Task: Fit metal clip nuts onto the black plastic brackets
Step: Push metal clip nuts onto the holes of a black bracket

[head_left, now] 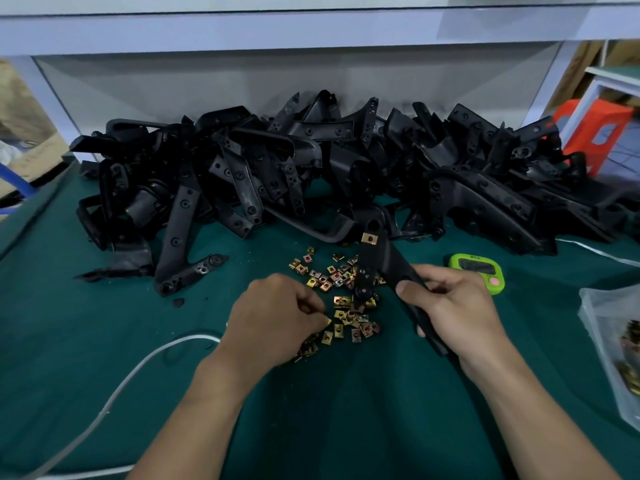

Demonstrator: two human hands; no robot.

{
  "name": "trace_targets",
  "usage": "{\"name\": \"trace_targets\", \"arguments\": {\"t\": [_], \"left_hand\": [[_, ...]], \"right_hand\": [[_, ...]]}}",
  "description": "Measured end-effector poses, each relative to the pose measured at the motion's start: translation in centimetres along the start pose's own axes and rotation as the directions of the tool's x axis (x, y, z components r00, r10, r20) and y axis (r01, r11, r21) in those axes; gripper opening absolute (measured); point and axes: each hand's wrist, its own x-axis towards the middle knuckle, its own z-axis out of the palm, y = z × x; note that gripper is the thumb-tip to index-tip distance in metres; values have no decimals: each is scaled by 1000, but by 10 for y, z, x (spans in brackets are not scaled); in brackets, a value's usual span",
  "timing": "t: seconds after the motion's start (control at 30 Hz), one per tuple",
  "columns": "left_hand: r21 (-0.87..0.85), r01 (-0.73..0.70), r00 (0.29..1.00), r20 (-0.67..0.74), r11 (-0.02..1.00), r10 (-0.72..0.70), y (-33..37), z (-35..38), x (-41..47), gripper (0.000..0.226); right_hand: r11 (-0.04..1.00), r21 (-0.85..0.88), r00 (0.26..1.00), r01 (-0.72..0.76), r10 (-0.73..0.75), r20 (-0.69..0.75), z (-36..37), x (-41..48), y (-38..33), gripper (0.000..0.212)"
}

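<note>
On the green desk point(346, 417), the right hand point(453, 306) is gripping a black bracket point(389, 268) tilted over the scattered clip nuts point(341, 301), probably keeping the next tab handy; one fitted nut point(369, 239) is sitting on its far end. Meanwhile the left hand point(277, 317) is pinching a fresh nut point(328, 321). Behind, the bracket pile point(311, 168) is waiting under a white shelf point(311, 29).

A green cloth point(346, 427) covers the table. On it, right of centre, lies a lime timer point(477, 273) with a pink button. A white cable point(114, 396) curves across the near left. A clear tub point(599, 327) sits at the right edge. Behind it stands an orange box point(599, 133). A white shelf point(242, 29) runs above, with cardboard point(20, 109) far left.
</note>
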Motion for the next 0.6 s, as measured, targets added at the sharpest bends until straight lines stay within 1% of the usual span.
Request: {"name": "trace_targets", "arguments": {"t": [0.07, 0.23, 0.3, 0.37, 0.4, 0.47, 0.53, 0.6], "left_hand": [[8, -1, 1000, -1, 1000, 1, 1, 2, -1, 11], [-54, -32, 999, 9, 998, 33, 4, 6, -2, 16], [-127, -52, 998, -26, 991, 49, 2, 6, -1, 18], [-174, -78, 993, -97, 982, 62, 2, 6, 0, 20], [-144, -87, 987, -147, 986, 66, 2, 7, 0, 21], [-10, -83, 968, -237, 996, 79, 2, 8, -1, 19], [103, -74, 960, -264, 992, 99, 2, 9, -1, 24], [141, -40, 960, -271, 989, 77, 1, 9, 0, 32]], "right_hand": [[1000, 1, 1000, 0, 0, 4, 0, 0, 0, 25], [1000, 17, 1000, -5, 5, -3, 1, 0, 1, 25], [1000, 15, 1000, -2, 2, -3, 1, 0, 1, 25], [1000, 9, 1000, 4, -4, 1, 1, 0, 1, 25], [1000, 10, 1000, 5, -5, 2, 1, 0, 1, 25], [1000, 14, 1000, 3, -3, 2, 1, -1, 1, 24], [1000, 16, 1000, 3, -3, 3, 1, -1, 0, 23], [1000, 11, 1000, 9, -9, 5, 1, -2, -1, 23]]}}
